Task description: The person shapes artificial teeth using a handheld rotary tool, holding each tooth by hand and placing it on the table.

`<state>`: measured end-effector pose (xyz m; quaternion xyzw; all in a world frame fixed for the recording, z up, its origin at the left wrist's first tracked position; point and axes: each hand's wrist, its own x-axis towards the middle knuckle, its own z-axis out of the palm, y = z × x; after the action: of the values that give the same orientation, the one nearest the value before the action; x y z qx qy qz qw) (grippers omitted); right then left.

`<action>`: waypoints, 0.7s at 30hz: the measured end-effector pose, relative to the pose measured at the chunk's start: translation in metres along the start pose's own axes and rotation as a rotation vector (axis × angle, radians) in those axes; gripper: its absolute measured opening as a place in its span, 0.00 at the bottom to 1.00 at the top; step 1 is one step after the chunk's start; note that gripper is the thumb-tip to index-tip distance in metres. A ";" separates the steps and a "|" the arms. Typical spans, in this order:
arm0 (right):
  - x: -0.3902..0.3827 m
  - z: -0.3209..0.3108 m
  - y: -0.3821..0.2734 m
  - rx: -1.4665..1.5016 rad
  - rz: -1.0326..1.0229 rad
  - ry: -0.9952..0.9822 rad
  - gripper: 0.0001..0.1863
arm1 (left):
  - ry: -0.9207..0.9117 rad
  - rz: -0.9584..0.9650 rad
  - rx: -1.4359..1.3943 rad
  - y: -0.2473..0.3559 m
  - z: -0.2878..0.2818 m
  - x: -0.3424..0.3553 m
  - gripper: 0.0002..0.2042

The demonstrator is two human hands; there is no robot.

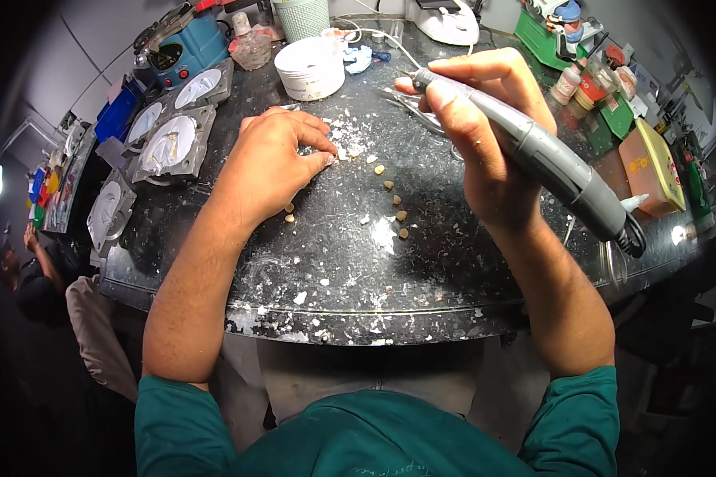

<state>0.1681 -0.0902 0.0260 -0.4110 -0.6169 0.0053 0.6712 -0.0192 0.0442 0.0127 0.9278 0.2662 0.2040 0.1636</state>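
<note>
My right hand (493, 119) is wrapped round a grey rotary handpiece (537, 139), held slanting above the bench. The slim tip points to the upper left, and a cord leaves its lower right end. My left hand (274, 159) rests low over the bench with thumb and index finger brought together beside white crumbs (350, 139). Whatever is between those fingertips is too small to make out. Between my hands, small yellowish tooth-like pieces (397, 199) lie in a loose curved row. Two more pieces (289, 218) sit by my left wrist.
A white tub (310, 70) stands at the back, near a glass bottle (250, 49) and a blue machine (187, 52). Metal flasks with white plaster (171, 145) line the left. An orange box (651, 168) sits at the right. Another person (44, 266) is at far left.
</note>
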 end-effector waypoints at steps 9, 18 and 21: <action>0.002 -0.002 0.002 0.002 -0.019 -0.012 0.11 | 0.050 -0.119 0.045 0.002 -0.023 0.002 0.09; 0.003 -0.004 0.000 -0.053 -0.051 -0.077 0.11 | -0.023 -0.031 0.215 0.006 -0.021 -0.004 0.07; 0.002 -0.003 0.000 -0.045 -0.051 -0.075 0.11 | 0.086 -0.031 -0.063 0.009 -0.026 0.001 0.06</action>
<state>0.1714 -0.0904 0.0278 -0.4097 -0.6517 -0.0102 0.6382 -0.0265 0.0432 0.0389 0.9082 0.2810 0.2493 0.1844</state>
